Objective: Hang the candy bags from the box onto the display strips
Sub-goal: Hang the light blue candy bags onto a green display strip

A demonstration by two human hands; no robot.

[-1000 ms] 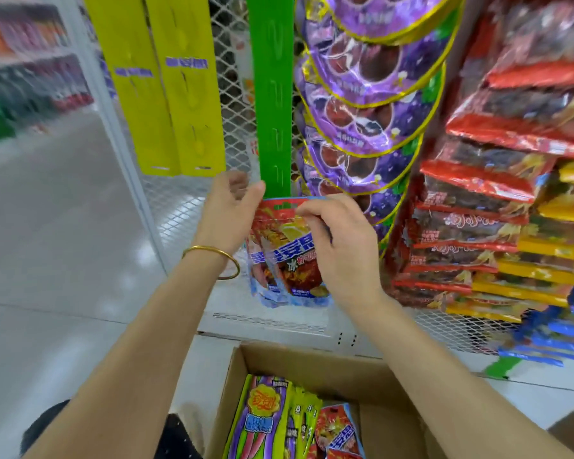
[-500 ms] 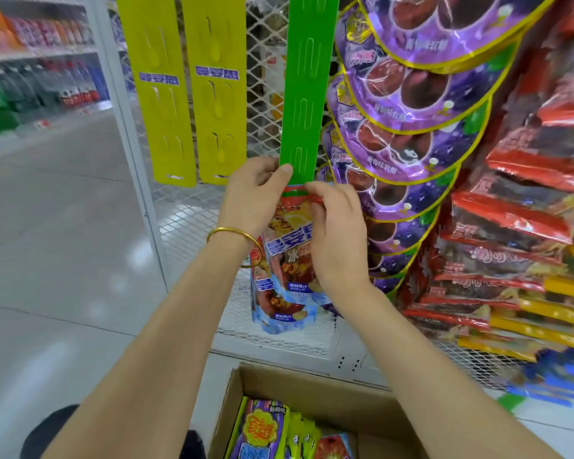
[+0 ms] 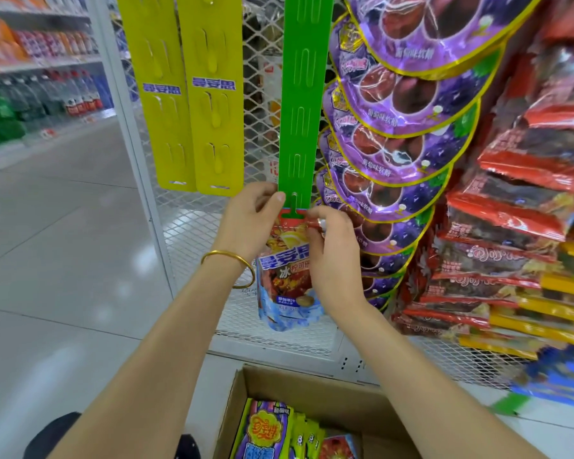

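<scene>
At green strip [image 3: 304, 104] foot, candy bag [image 3: 287, 276] upright

Both hands crowd the bottom tab of the green strip [image 3: 304, 104], left hand [image 3: 251, 220] on its left edge, right hand [image 3: 332, 256] gripping the candy bag [image 3: 287, 276] top. Tight on the right: purple bags [image 3: 408, 134] overlap just beside the strip, red bags [image 3: 524, 207] further right. Left: two yellow strips [image 3: 186, 94] near, mesh panel [image 3: 193, 226] behind. Open floor [image 3: 63, 243] left. Below, the cardboard box [image 3: 312, 389] sits open-topped between the forearms.
</scene>
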